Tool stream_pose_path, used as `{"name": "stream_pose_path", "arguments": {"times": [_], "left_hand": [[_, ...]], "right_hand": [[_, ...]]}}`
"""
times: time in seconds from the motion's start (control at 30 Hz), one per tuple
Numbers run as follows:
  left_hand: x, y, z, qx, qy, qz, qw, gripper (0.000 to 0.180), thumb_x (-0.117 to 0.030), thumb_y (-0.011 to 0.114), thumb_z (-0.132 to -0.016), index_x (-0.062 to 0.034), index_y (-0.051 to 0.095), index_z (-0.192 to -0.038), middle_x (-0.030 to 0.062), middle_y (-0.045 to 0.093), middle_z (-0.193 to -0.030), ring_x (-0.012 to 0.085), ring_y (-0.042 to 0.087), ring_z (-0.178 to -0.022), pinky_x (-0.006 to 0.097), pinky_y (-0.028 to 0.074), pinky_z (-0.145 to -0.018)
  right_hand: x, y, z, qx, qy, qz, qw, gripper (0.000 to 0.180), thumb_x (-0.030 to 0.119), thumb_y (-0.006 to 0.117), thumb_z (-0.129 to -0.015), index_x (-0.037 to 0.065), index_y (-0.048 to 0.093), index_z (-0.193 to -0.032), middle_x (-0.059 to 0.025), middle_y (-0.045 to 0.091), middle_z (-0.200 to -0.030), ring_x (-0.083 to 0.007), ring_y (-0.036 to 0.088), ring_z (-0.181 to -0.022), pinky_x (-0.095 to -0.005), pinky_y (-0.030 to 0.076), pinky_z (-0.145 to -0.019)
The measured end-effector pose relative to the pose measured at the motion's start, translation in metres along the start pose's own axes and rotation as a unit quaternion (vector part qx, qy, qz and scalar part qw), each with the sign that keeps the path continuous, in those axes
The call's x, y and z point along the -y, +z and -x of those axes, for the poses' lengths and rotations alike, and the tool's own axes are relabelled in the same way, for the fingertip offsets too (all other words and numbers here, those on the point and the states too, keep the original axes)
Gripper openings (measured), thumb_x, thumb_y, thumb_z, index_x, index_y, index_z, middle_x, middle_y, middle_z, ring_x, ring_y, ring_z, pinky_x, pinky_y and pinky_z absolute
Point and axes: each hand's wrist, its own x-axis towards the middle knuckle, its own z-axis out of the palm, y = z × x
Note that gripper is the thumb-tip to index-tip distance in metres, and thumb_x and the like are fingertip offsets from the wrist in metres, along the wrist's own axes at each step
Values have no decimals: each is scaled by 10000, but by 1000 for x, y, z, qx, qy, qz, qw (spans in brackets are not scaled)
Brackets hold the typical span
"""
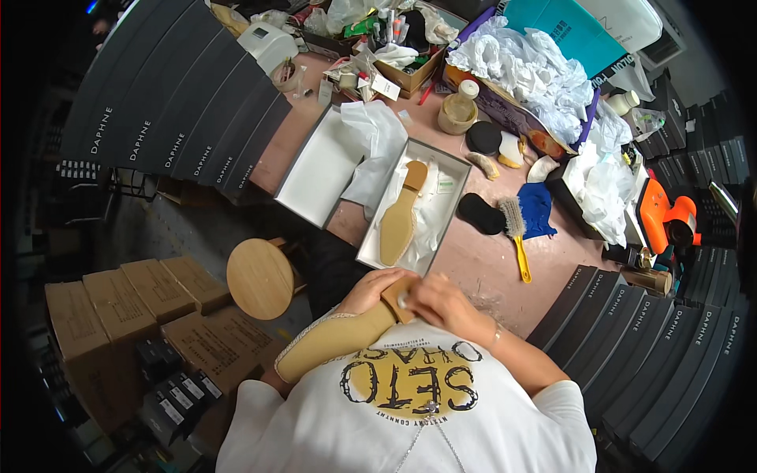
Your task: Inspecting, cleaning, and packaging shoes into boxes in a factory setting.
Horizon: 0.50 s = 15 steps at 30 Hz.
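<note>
Head view: left hand (369, 293) grasping a shoe (335, 340) near its brown heel (393, 296); shoe lies sole outward across the left forearm, in front of the white T-shirt (505, 426). Right hand (445, 303), slightly blurred, has fingers bent at the heel; a small white thing shows by the fingertips, cannot tell whether it is gripped. Just beyond the hands, a matching shoe (397, 225) lies sole up in an open shoebox (452, 206) on the pink tabletop (493, 296). Left of it: box lid (311, 169), white tissue paper (371, 130) lying partly over it. Right: black oval pad (481, 214), yellow-handled brush (522, 256) touching a blue cloth (538, 201). Farther out: round wooden stool (260, 280), dark box stacks at both sides
</note>
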Motion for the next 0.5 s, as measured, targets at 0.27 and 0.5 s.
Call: {"name": "stream_pose_path", "arguments": {"times": [0.27, 0.5], "left_hand": [[-9, 14, -1, 3, 11, -29, 1000, 233, -152, 471, -952, 0, 587, -1086, 76, 625, -1049, 120, 600, -946, 267, 477, -851], [-13, 13, 0, -6, 48, -117, 992, 243, -183, 476, -962, -3, 593, -1077, 74, 628, -1030, 121, 604, -930, 267, 488, -834]], "right_hand": [[9, -11, -18, 44, -43, 13, 998, 162, 58, 672, -777, 76, 620, -930, -74, 552, -874, -246, 547, -848, -338, 382, -743], [9, -5, -22, 32, -63, 13, 997, 172, 76, 694, -757, 92, 634, -917, -43, 545, -852, -223, 543, -859, -333, 369, -731]]}}
